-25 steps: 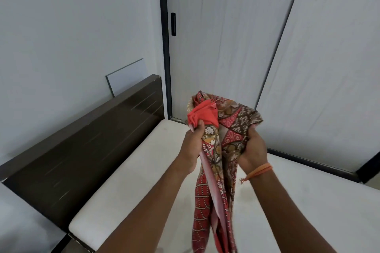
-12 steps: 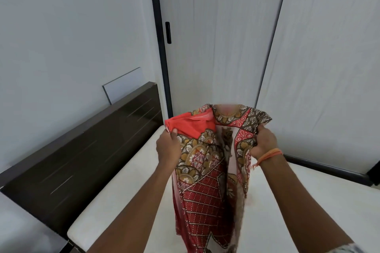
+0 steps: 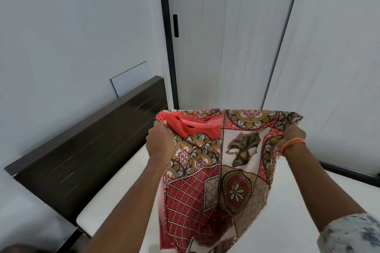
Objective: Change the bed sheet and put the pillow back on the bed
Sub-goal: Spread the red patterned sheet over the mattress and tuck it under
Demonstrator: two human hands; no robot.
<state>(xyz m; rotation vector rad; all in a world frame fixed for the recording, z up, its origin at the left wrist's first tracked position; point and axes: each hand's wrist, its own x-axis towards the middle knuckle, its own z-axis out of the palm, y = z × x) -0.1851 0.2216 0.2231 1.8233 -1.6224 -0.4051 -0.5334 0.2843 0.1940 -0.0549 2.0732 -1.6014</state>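
Patterned bed sheet [image 3: 222, 170] held up above the bare white mattress [image 3: 115, 189] of the bed. The left hand [image 3: 159, 142] grips the sheet's upper left edge with fingers curled into a bunched red fold; the right hand [image 3: 293, 134], with an orange band [image 3: 291, 144] at the wrist, grips the upper right corner. The top edge runs nearly straight between the 2 hands, and the cloth hangs down between the forearms. A dark headboard [image 3: 88, 150] stands at left; pale sliding doors [image 3: 226, 47] rise behind.
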